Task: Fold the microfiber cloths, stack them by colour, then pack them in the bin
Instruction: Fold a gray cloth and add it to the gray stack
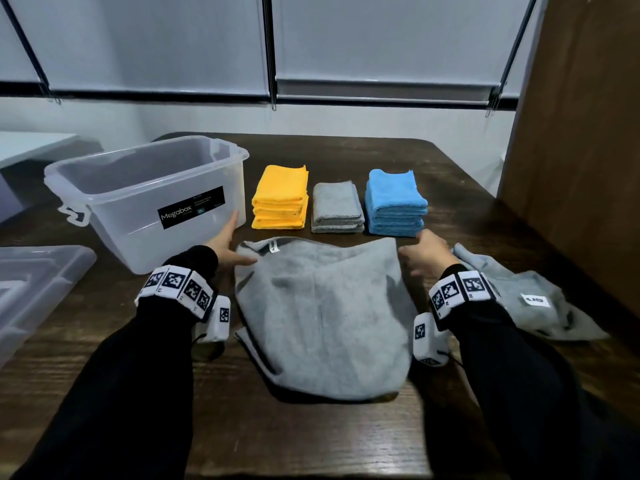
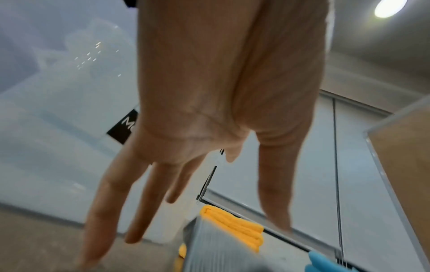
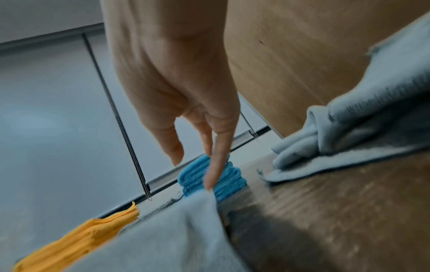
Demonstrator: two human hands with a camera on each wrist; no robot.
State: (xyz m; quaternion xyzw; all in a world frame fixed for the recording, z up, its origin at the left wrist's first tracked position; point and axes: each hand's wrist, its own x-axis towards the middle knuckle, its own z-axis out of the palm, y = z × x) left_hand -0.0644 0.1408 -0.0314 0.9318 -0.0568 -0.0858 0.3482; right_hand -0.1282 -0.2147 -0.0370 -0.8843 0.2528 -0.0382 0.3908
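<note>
A grey cloth (image 1: 325, 317) lies folded once on the dark table in front of me. My left hand (image 1: 227, 249) is open at its far left corner, fingers straight (image 2: 130, 217), beside the clear bin (image 1: 145, 199). My right hand (image 1: 420, 252) is open at the far right corner, a fingertip (image 3: 210, 182) touching the cloth's edge (image 3: 197, 211). Behind the cloth stand three folded stacks: yellow (image 1: 280, 199), grey (image 1: 336, 208) and blue (image 1: 394, 202). A second grey cloth (image 1: 530, 299) lies crumpled at the right.
The bin's lid (image 1: 31, 289) lies at the left table edge. A wooden panel (image 1: 581, 150) rises at the right. Window blinds (image 1: 381, 43) hang behind the table.
</note>
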